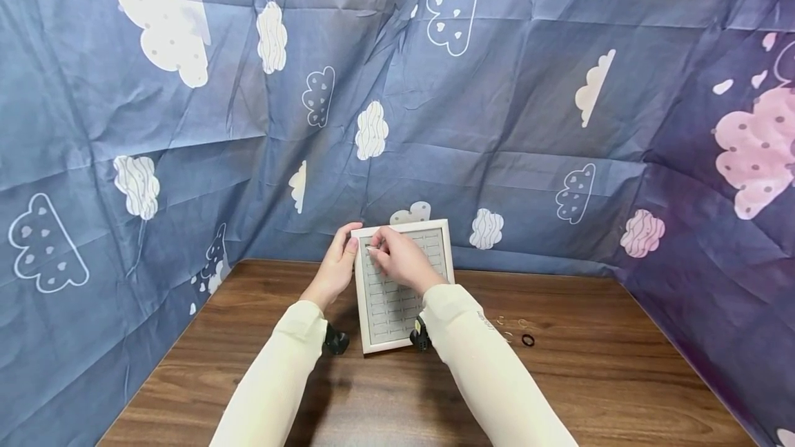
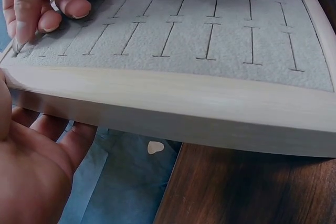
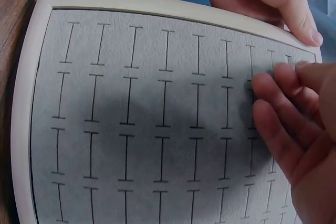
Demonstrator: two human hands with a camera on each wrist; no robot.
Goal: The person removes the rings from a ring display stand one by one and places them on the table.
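My left hand (image 1: 334,269) grips the upper left side of a ring display tray (image 1: 362,288), thumb on its pale frame and fingers beneath, as the left wrist view shows. The tray has a grey padded face with rows of I-shaped slits, and it is propped at a tilt over the table. My right hand (image 1: 405,257) reaches across this face to the top left corner. Its thumb and index finger pinch a small ring (image 1: 371,247) right at a corner slit, mostly hidden by the fingertips. The other fingers are loosely bent over the padding.
On the brown wooden table (image 1: 590,364), right of the tray, lie a black ring (image 1: 528,345) and several thin pale rings (image 1: 508,334). A blue cloth (image 1: 422,123) with cloud prints hangs behind the table and along both sides.
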